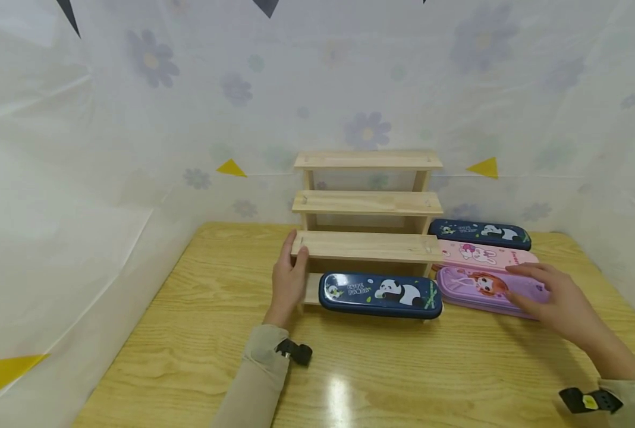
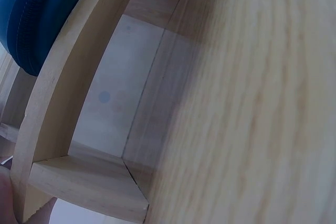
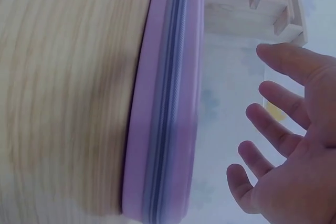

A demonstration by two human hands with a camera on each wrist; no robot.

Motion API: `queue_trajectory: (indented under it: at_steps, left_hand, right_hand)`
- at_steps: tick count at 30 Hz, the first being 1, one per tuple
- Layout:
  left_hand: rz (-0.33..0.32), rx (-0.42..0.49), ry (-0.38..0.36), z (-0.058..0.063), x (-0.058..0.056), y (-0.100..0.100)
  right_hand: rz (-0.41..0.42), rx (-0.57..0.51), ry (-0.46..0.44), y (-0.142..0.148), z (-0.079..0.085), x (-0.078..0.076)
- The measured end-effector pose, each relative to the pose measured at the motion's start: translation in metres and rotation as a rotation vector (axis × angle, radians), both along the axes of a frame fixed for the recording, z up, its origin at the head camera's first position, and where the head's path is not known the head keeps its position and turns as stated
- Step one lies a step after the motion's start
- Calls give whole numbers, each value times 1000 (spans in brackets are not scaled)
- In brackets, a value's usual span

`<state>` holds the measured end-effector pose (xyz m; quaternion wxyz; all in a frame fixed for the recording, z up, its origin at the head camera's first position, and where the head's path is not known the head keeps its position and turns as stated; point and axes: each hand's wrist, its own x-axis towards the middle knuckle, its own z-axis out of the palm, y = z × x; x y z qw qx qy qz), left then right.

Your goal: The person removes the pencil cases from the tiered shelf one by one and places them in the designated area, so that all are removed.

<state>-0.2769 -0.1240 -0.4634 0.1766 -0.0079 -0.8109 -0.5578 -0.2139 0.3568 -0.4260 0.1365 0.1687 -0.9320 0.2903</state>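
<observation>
A four-step wooden shelf rack (image 1: 365, 245) stands on the table. My left hand (image 1: 288, 284) holds the left end of its second step from the bottom, thumb and fingers around the edge. On the bottom step lies a dark blue panda pencil case (image 1: 373, 297), also partly visible as a blue case (image 2: 39, 17) in the left wrist view. My right hand (image 1: 560, 303) hovers with fingers spread over the right end of a purple pencil case (image 1: 464, 285). In the right wrist view the fingers stand apart from the zipped purple case (image 3: 165, 98).
Behind the purple case, right of the rack, lie a pink rabbit pencil case (image 1: 453, 252) and another dark blue panda case (image 1: 475, 233). A white flowered sheet (image 1: 307, 77) encloses the back and sides of the wood-grain table (image 1: 200, 356).
</observation>
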Motion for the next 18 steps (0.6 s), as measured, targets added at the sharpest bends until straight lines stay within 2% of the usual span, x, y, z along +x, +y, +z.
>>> queue_trajectory:
  at_steps: [4,10,18]
  left_hand:
    - [4,0,-6,0,0,0]
    - [6,0,-2,1,0,1]
    - [3,6,-1,0,0,1]
  right_hand:
    - [-7,-2,26,-10,5,3]
    - [9,-69,65,-30,13,9]
    - [44,-130,74,-58,22,15]
